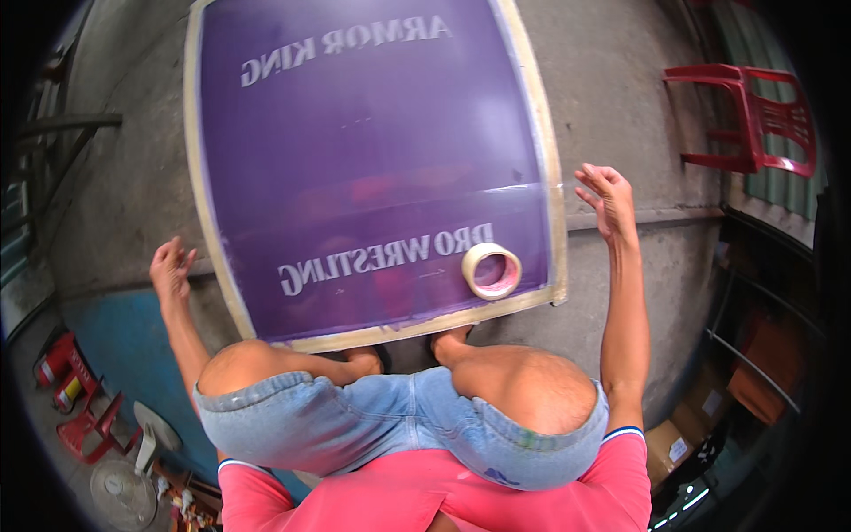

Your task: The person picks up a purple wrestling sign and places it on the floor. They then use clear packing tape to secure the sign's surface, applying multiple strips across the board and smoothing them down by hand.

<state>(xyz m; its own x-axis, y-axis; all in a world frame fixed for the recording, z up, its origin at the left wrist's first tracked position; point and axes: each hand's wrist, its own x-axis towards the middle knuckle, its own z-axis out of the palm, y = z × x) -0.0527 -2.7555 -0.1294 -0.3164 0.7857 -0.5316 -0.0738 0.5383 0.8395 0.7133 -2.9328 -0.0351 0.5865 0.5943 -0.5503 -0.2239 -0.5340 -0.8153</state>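
In front of me lies a large framed screen (372, 133) with a purple surface, pale mirrored lettering and a light frame edge. A roll of cream tape (472, 279) rests on its near right corner. Out beyond the frame's left side is my left hand (173, 269), fingers apart and nothing in them. My right hand (608, 197) is raised just past the right edge of the frame, fingers loosely curled and spread, also without anything in it. Neither hand touches the screen or the tape.
A red plastic chair (749, 120) stands at the far right. Cardboard boxes (671, 446) and a metal rack lie at the near right. To the near left are a fan (122, 493), a small red chair (93, 432) and a red fire extinguisher (58, 359). My bent knees flank the frame's near edge.
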